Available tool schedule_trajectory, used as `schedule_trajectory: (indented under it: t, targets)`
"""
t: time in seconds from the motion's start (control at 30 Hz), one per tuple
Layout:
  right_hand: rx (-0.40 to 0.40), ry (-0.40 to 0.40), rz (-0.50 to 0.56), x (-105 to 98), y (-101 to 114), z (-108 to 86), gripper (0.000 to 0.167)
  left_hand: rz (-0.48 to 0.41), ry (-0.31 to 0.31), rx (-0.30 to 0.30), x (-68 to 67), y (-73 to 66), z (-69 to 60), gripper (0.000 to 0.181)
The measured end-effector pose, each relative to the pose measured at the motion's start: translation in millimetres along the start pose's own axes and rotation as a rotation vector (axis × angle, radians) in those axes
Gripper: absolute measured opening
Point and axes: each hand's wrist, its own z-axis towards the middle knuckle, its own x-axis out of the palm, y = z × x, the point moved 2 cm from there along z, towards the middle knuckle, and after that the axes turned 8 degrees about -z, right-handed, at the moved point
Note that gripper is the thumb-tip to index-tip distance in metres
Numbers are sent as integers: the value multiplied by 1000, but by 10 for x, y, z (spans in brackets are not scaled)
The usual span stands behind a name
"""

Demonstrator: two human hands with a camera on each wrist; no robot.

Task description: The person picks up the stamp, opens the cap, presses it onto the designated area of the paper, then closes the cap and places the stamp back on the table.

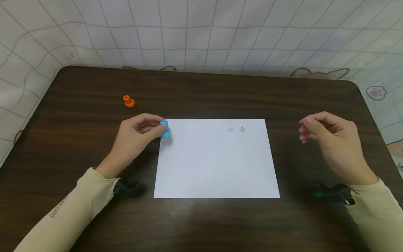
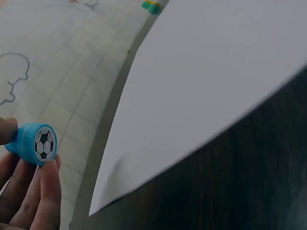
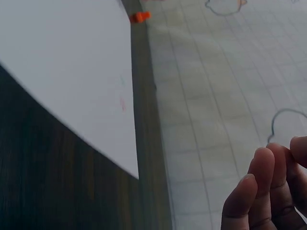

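My left hand [image 1: 135,140] pinches a light-blue toy stamp [image 1: 165,130] between thumb and fingers, over the upper left corner of a white sheet of paper [image 1: 214,164]. A soccer-ball picture shows on the round end of the stamp in the left wrist view. Held up right of the paper, my right hand [image 1: 337,143] has loosely bent fingers [image 3: 261,177] with nothing seen between them. Two small prints mark the upper right of the paper, one blue [image 1: 231,130] and one red [image 1: 242,129].
An orange stamp [image 1: 129,101] stands on the dark wooden table [image 1: 214,224], beyond my left hand. A small green-and-yellow object [image 2: 151,6] shows at the top of the left wrist view. White grid-patterned cloth [image 1: 201,38] lies behind the table's far edge.
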Motion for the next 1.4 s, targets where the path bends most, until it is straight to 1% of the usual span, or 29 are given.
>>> schedule_trajectory:
  t: [0.07, 0.13, 0.2, 0.3, 0.4, 0.5, 0.6, 0.7, 0.8, 0.87, 1.0, 1.1, 1.13, 1.3, 1.4]
  targets:
    - [-13, -49, 4, -107, -39, -11, 21, 46, -44, 17, -105, 25, -2, 34]
    - [-27, -95, 56, -209, -78, -24, 20, 83, -84, 41, -205, 48, 4, 33]
    - [-42, -136, 115, -308, -119, -37, 17, 113, -123, 78, -300, 74, 19, 32]
    - [-48, -204, 211, -451, -196, -59, 14, 158, -171, 149, -421, 110, 52, 30]
    - [-18, -297, 242, -582, -282, -79, 11, 203, -211, 211, -519, 150, 86, 28]
    - [30, -392, 219, -691, -370, -104, 10, 234, -246, 233, -606, 180, 113, 28]
    - [74, -462, 191, -777, -450, -128, 13, 252, -281, 222, -690, 201, 146, 28]
    - [111, -516, 132, -856, -519, -146, 13, 256, -307, 210, -770, 217, 193, 28]
    - [118, -569, 113, -919, -590, -140, 10, 249, -330, 216, -847, 231, 249, 27]
    - [125, -589, 108, -963, -635, -130, 10, 258, -344, 226, -897, 237, 284, 28]
    - [141, -605, 33, -1049, -719, -117, 12, 307, -365, 216, -980, 244, 361, 29]
    - [153, -613, -27, -1098, -776, -117, 13, 330, -377, 192, -1028, 246, 424, 30]
    - [154, -614, -26, -1111, -796, -114, 13, 336, -378, 184, -1046, 250, 443, 31]
    - [206, -608, -92, -1149, -865, -97, 11, 381, -350, 143, -1111, 268, 508, 35]
    - [231, -608, -72, -1151, -900, -79, 9, 408, -336, 112, -1126, 286, 535, 37]
